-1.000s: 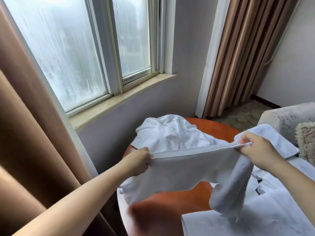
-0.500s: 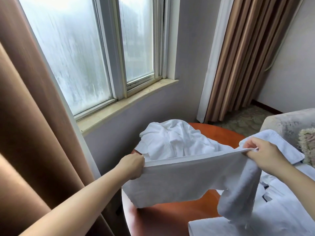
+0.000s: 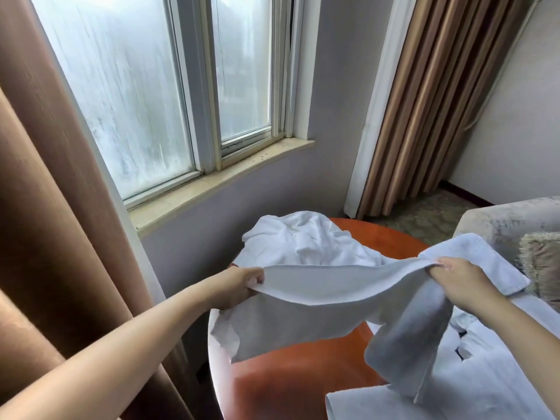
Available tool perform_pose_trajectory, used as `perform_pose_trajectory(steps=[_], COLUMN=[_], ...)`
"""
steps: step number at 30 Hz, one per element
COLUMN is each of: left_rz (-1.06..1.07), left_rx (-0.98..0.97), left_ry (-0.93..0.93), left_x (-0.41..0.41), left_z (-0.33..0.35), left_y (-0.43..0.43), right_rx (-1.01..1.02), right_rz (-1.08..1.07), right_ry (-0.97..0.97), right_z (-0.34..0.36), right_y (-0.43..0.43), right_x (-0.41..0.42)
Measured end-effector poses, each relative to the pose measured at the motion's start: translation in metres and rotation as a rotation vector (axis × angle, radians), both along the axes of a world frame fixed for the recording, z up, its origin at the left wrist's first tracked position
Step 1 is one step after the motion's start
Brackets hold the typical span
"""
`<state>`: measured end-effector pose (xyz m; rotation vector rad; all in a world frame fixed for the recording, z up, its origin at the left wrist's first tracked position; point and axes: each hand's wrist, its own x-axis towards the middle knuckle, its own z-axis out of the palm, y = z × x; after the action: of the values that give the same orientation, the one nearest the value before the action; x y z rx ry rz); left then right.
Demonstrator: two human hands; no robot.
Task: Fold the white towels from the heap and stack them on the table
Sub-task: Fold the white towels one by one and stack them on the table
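Left hand (image 3: 239, 284) pinches one end of a white towel (image 3: 318, 301), fingers curled round its top hem. Right hand (image 3: 460, 281) grips the other end, fingers closed on the bunched cloth. Towel is held above the round orange table (image 3: 288, 380), top edge sagging between the hands, body hanging down; a rolled tail (image 3: 406, 353) droops below the right hand. Heap of white towels (image 3: 303, 241) sits on the far side of the table. More white cloth (image 3: 485, 389) lies near right. Window (image 3: 145, 95) far left, brown curtains (image 3: 430, 95) beside it, a cushion (image 3: 542, 259) at the right edge.
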<state>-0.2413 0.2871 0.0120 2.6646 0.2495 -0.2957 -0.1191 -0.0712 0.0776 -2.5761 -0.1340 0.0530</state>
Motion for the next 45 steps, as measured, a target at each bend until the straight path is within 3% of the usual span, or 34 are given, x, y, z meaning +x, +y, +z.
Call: perform_pose_trajectory(steps=[3, 7, 11, 16, 20, 25, 31, 39, 45], left_rz=[0.050, 0.060, 0.048, 0.074, 0.159, 0.150, 0.228, -0.143, -0.168], left_rx=[-0.102, -0.073, -0.080, 0.295, 0.362, 0.272, -0.031, -0.013, 0.181], left_ry=[0.059, 0.169, 0.121, 0.036, -0.012, 0.023, -0.153, -0.119, -0.376], left_x=[0.007, 0.019, 0.025, 0.029, 0.017, 0.012, 0.007, 0.008, 0.019], left_z=[0.009, 0.026, 0.040, 0.055, 0.043, 0.014, 0.022, 0.073, 0.074], left_y=[-0.013, -0.035, -0.067, -0.053, -0.002, 0.014, -0.028, -0.125, -0.160], right_rx=[-0.015, -0.041, -0.098, -0.029, -0.010, -0.042, -0.081, -0.123, -0.085], right_rz=[0.017, 0.106, 0.230, 0.206, 0.109, 0.052, 0.064, 0.322, 0.508], right_ry=[0.034, 0.050, 0.049, -0.039, -0.102, -0.096, -0.029, -0.066, -0.154], right_z=[-0.001, -0.001, 0.010, 0.014, 0.007, -0.009, -0.014, 0.000, 0.012], right_y=[0.005, 0.024, 0.046, 0.029, -0.005, -0.012, 0.003, 0.050, 0.062], right_x=[-0.004, -0.012, -0.027, -0.022, -0.008, 0.002, -0.007, -0.037, -0.053])
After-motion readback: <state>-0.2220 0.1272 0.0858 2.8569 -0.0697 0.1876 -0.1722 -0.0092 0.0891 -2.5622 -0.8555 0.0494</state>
